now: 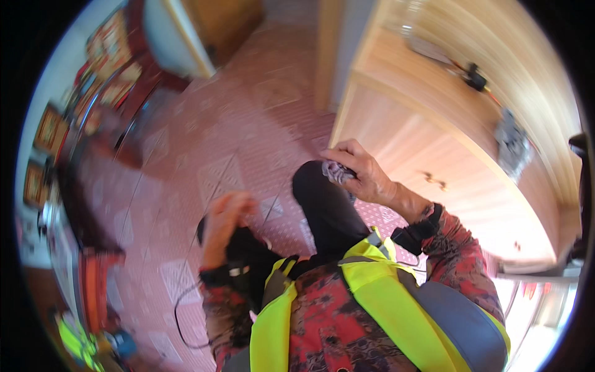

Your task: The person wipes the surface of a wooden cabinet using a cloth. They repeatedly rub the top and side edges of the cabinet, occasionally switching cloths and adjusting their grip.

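My right hand (365, 172) is closed around a crumpled, patterned grey-purple cloth (338, 172), held above my right knee. My left hand (228, 216) is raised over my left leg; it is blurred, its fingers look curled, and I cannot tell whether anything is in it. A wooden cabinet (399, 135) with small knobs stands to the right of my right hand. On its top lie a crumpled grey cloth or bag (511, 144) and a small black object (475, 78).
The floor has pink patterned tiles (176, 181). A dark wooden piece of furniture (83, 209) and framed pictures (48, 128) are at the left. An open door (186, 37) stands at the upper left. A person in a yellow vest (74, 337) is at the lower left.
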The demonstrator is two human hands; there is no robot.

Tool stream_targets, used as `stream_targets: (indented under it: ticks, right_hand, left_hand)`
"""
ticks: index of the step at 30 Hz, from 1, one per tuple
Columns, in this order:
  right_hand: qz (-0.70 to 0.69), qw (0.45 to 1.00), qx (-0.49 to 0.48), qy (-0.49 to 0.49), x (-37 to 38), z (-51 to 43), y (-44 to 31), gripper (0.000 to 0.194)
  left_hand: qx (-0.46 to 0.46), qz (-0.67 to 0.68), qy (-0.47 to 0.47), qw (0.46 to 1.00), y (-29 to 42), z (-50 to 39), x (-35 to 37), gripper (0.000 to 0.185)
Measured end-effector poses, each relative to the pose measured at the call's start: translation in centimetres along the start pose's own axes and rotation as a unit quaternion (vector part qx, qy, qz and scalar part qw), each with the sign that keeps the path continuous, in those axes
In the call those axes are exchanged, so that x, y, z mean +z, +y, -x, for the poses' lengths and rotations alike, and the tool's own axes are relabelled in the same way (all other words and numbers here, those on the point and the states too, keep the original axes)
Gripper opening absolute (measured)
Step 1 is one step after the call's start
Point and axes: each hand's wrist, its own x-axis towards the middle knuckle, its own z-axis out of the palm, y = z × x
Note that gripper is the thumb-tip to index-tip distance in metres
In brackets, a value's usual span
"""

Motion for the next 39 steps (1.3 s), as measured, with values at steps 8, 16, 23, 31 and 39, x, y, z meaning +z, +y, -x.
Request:
stream_targets:
  ticks: [8, 16, 23, 31, 39]
  right_hand:
    - [0.032, 0.946, 0.224, 0.233, -14.1, -2.0, -2.0, 0.029]
    - [0.214, 0.949, 0.161, 0.163, -19.0, -3.7, 1.4, 0.027]
    - [0.250, 0.916, 0.303, 0.079, -20.3, -3.2, 2.3, 0.019]
    - [0.371, 0.892, 0.249, 0.071, -17.4, -5.7, 4.3, 0.024]
    - [0.201, 0.978, 0.055, 0.014, -7.4, -9.6, 3.3, 0.019]
  left_hand:
    - [-0.032, 0.029, 0.200, 0.979, -5.3, -3.3, -5.9, 0.023]
    - [-0.038, -0.037, 0.196, 0.979, -8.0, -5.7, -5.6, 0.024]
    - [-0.046, -0.080, 0.180, 0.979, -8.7, -5.6, -5.9, 0.024]
    - [-0.043, -0.067, 0.181, 0.980, -9.1, -4.6, -6.5, 0.027]
    - [0.068, -0.146, 0.127, 0.979, -13.3, -8.9, -7.2, 0.025]
